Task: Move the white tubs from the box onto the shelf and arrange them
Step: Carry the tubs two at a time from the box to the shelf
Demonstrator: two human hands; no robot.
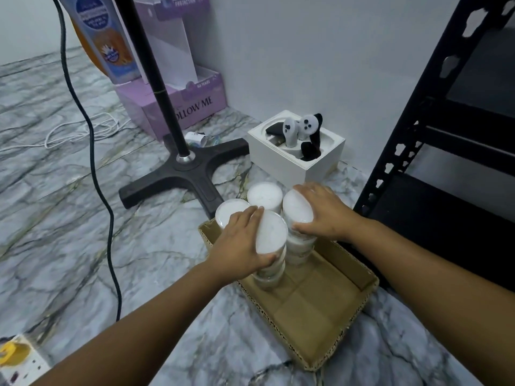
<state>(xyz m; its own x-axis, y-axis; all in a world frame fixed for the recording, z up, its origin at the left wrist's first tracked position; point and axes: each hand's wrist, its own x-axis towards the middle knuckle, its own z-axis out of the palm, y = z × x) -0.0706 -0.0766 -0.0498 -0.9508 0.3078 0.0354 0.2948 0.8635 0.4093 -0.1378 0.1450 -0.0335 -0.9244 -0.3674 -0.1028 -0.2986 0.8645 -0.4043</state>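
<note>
An open cardboard box (320, 310) lies on the marble floor with several stacks of white tubs standing in its far end. My left hand (239, 240) grips the top of the near stack of tubs (271, 232) from the left side. My right hand (326, 213) clasps the top of the right stack of tubs (298, 208) from the right. Two more stacks stand behind, a far one (264, 197) and a left one (231, 211), partly hidden by my left hand. The black metal shelf (434, 135) rises on the right, its lower boards dark.
A black stand with a cross-shaped base (181, 168) is just beyond the box. A white box holding panda-patterned items (296, 146) sits by the wall. A black cable (94, 162) runs down the floor at left, a purple carton (178, 87) behind, a power strip (19, 363) at the bottom left.
</note>
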